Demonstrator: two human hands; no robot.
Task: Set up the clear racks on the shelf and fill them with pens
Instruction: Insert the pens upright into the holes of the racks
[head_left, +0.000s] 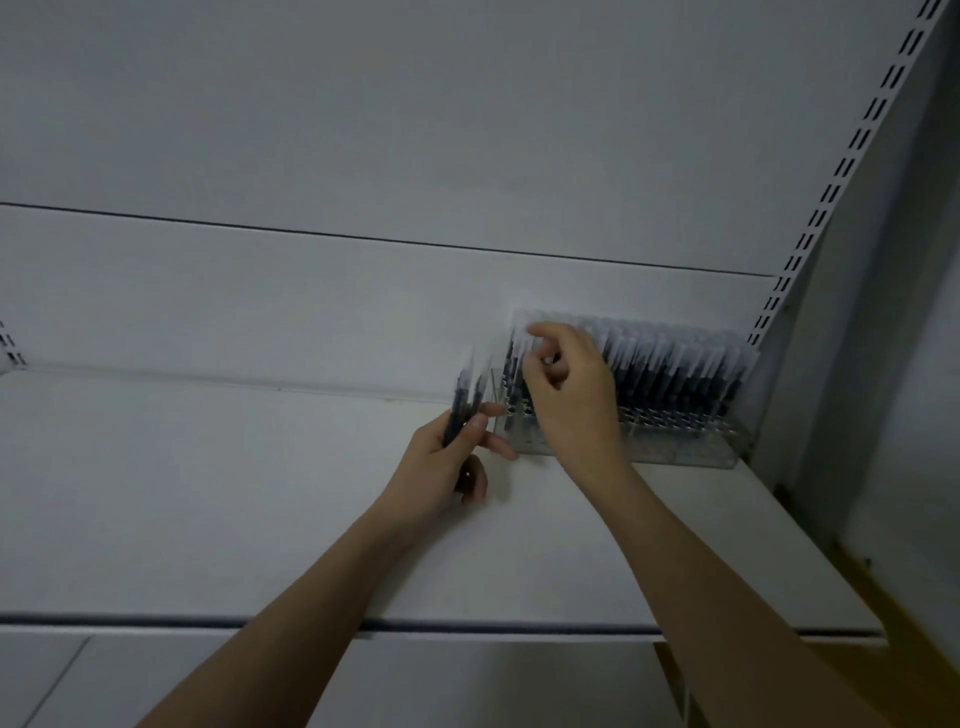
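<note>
So: white metal shelf (260, 493) carries one clear plastic rack (675, 441) at its right rear, packed with upright dark clear-capped pens (670, 374). Right hand (566, 395) pinches a pen top at the rack's left end. Left hand (441, 467) grips a pen bundle (467, 395) just beside it.

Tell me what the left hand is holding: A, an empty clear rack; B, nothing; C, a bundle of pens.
C: the left hand grips a bundle of pens just left of the clear rack on the shelf.
</note>
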